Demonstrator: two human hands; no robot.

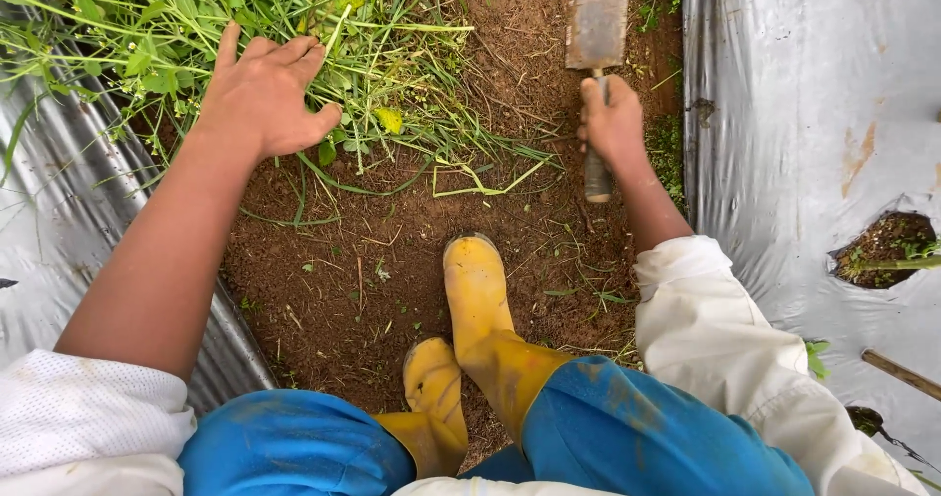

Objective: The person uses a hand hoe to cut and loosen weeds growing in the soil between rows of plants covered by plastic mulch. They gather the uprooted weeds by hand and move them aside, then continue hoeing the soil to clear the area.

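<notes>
So from my head cam I'm looking straight down into a furrow of bare brown soil (392,261) that runs between two beds covered in grey plastic mulch sheet (814,114). The sheet on the right side has a torn hole (887,246) with soil and a green stem showing through it, plus a couple of rusty-orange smears higher up. There's a thin brown stick (902,373) lying on the plastic near the bottom right. No labels or packaging anywhere that I can see.

My yellow rubber boots (475,290) are planted in the middle of the furrow, one ahead of the other, both pretty muddy, with blue trousers (637,427) smeared with dirt above them.

What's in the way is the big tangle of weeds (392,55) filling the top left of the furrow: long green grass blades, small leafy stems, one yellowed leaf, some strands flopped loose over the soil toward the middle.

My left hand (260,99) rests on top of that clump, fingers spread and pressed down into the greenery, not really closed around anything.

My right hand (613,119) is wrapped tight around the handle of a hoe blade tool (598,16). The flat metal blade is dull, rusty and caked with dirt, pointing away from me over the soil at the top of the furrow, just beside the plastic edge.
</notes>
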